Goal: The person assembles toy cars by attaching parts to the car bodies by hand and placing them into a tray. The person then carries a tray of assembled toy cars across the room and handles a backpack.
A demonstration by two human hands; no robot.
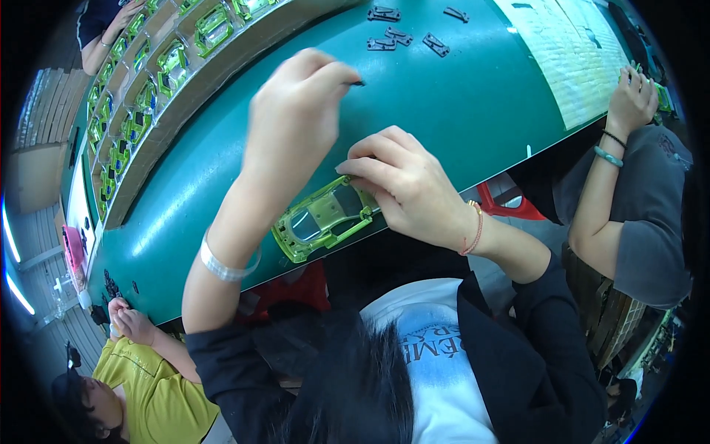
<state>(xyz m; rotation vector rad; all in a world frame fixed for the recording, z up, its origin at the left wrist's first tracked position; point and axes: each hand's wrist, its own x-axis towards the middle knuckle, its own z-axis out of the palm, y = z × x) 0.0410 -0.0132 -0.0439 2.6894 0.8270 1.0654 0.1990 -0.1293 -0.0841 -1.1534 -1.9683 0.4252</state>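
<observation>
A bright green toy car body shell with clear windows lies tilted at the near edge of the green table. My right hand is closed on its right end, thumb and fingers pinching the rim. My left hand is raised over the table, left of and farther than the shell. Its fingertips are pinched together on a small black part, mostly hidden, so its kind does not show. Beyond it, several small black plastic parts are scattered on the table.
A long cardboard tray of green car shells curves along the left and far side. A printed sheet lies at the far right. Co-workers sit on both sides; one co-worker's hand is at the right, another's hands at the lower left.
</observation>
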